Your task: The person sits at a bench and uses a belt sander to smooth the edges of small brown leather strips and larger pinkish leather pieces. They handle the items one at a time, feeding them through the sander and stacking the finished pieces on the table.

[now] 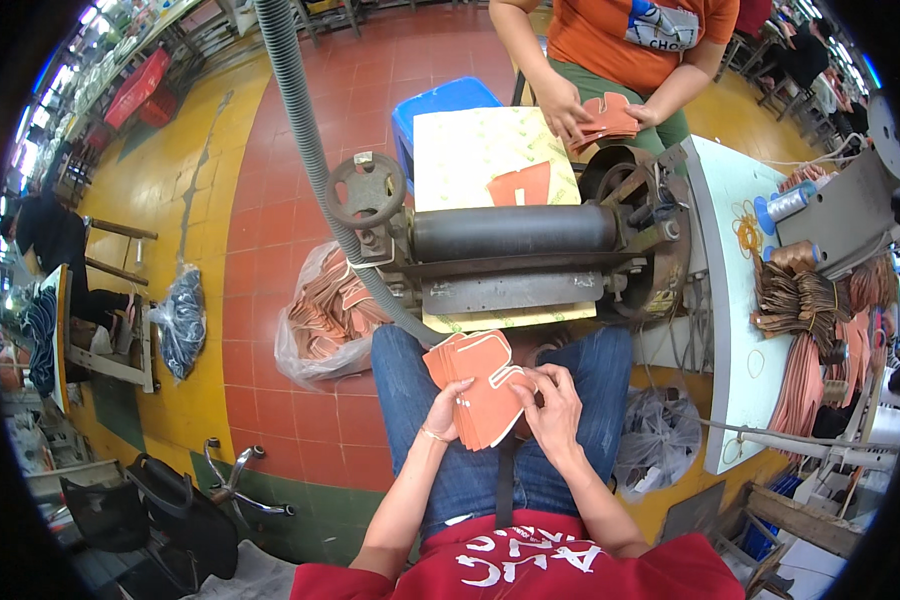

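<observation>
- Stack of flat orange pieces (pixel 482 408), slightly fanned and white-lined along a slot, is held above the seated person's lap (pixel 470 480); clock directions below are taken from it.
- Left hand (pixel 444 412), at 9 o'clock, clamps the edge, thumb on the top face; the fingers beneath are hidden.
- Right hand (pixel 555 402), at 3 o'clock, has curled fingers and seems to pinch the edge beside the slot; how many layers it grips, I cannot tell.
- Judging by looks, the pieces are thin, light and bendable, with layers apt to slide over each other; the narrow parts beside the slot would fold most easily.
- A sound hold would be the broad body at 9 o'clock, thumb flat on top and fingers spread below, the other hand steadying 3 o'clock.
- Roller machine (pixel 515 232) stands at 12 o'clock; beyond it, towards 1 o'clock, a co-worker's hands (pixel 567 110) hold similar pieces (pixel 610 116).
- Clear bag (pixel 295 345) of more pieces sits at 10 o'clock; a pale surface (pixel 728 385) with thread spools (pixel 785 206) lies around 2 to 3 o'clock.
</observation>
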